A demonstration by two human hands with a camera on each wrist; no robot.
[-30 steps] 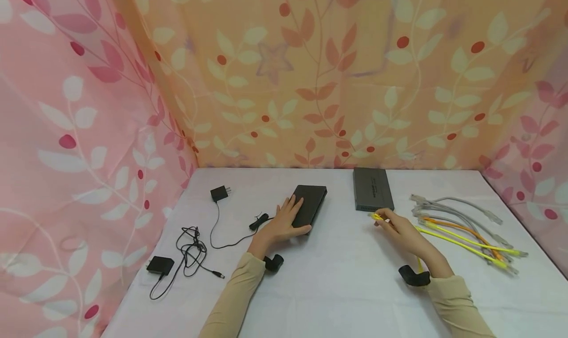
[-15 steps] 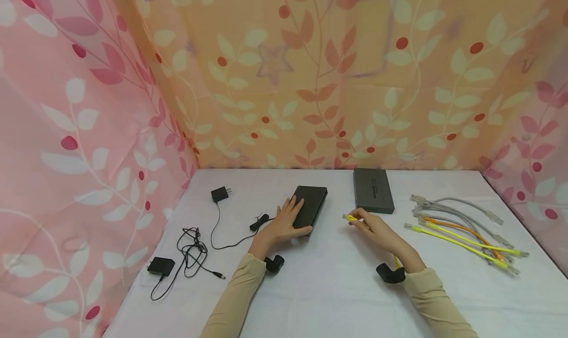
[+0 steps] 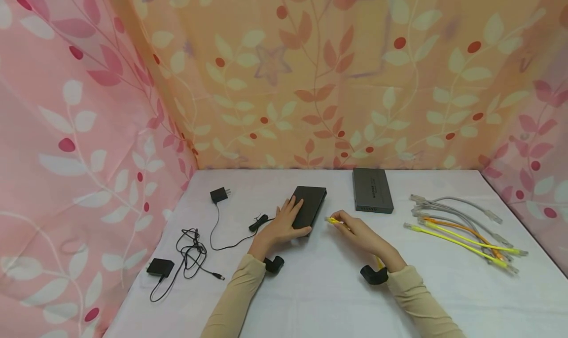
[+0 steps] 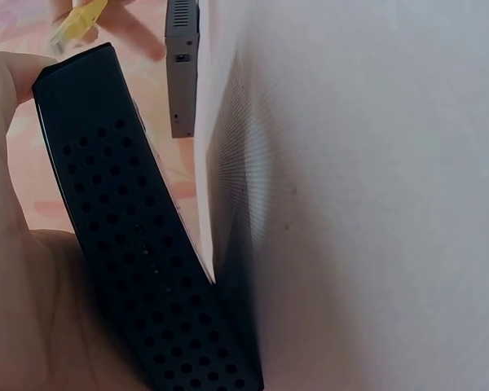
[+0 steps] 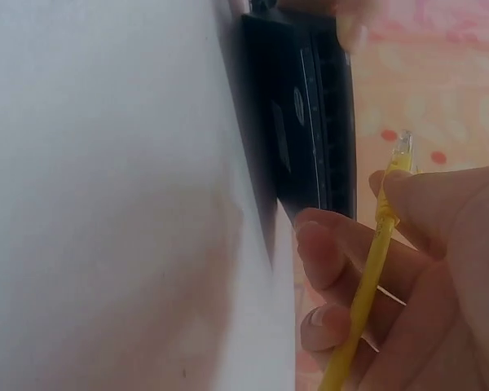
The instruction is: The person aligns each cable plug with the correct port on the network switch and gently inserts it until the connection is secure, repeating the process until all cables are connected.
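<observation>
In the head view my left hand (image 3: 284, 225) spreads over a flat black network switch (image 3: 313, 200), thumb along its near edge. The left wrist view shows this switch's vented side (image 4: 138, 220), tilted up from the tabletop. Its row of ports (image 5: 332, 122) faces my right hand. My right hand (image 3: 357, 232) pinches a yellow network cable (image 5: 371, 285) between thumb and forefinger just behind the clear plug (image 5: 404, 145). The cable runs back across the palm toward the wrist. The plug points left, a short gap from the switch's right side.
A grey network switch (image 3: 372, 190) lies at the back. Several grey, orange and yellow network cables (image 3: 461, 244) lie at right. To the left are one black power adapter (image 3: 219, 195), another black adapter (image 3: 160, 267) and a tangled black cord (image 3: 191, 254). Patterned curtains (image 3: 275, 76) surround the white tabletop.
My right hand has moved left with the yellow network cable, from in front of the grey switch to near the black one. My left hand has stayed on the black switch.
</observation>
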